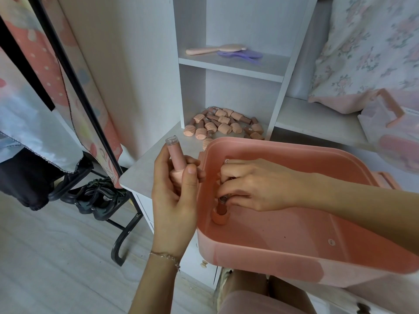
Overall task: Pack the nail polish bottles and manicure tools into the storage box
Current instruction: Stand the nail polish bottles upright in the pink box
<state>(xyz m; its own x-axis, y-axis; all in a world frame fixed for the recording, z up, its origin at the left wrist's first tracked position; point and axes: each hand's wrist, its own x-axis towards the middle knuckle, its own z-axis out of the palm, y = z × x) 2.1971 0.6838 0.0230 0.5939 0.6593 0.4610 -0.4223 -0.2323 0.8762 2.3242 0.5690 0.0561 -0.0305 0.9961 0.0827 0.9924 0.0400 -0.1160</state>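
Note:
A pink storage box (pixel 283 257) stands open on the white desk, jutting over its front edge. My right hand (pixel 254 184) reaches into its left part and pinches a dark pink nail polish bottle (pixel 220 213) that stands cap down on the box floor; more bottles are partly hidden under my fingers. Just left of the box, my left hand (pixel 174 200) grips a pale pink nail polish bottle (pixel 175 157), cap in the palm, clear base pointing up. A pile of several pink nail polish bottles (pixel 223 124) lies on the desk in the lowest shelf bay.
A white shelf unit (pixel 233 66) rises behind the pile, with a pink hairbrush (pixel 215 49) and a purple comb (pixel 240 55) on it. The box lid (pixel 390 123) lies at the right near floral bedding. A black clothes rack (pixel 90 123) and shoes (pixel 97 198) stand on the floor at left.

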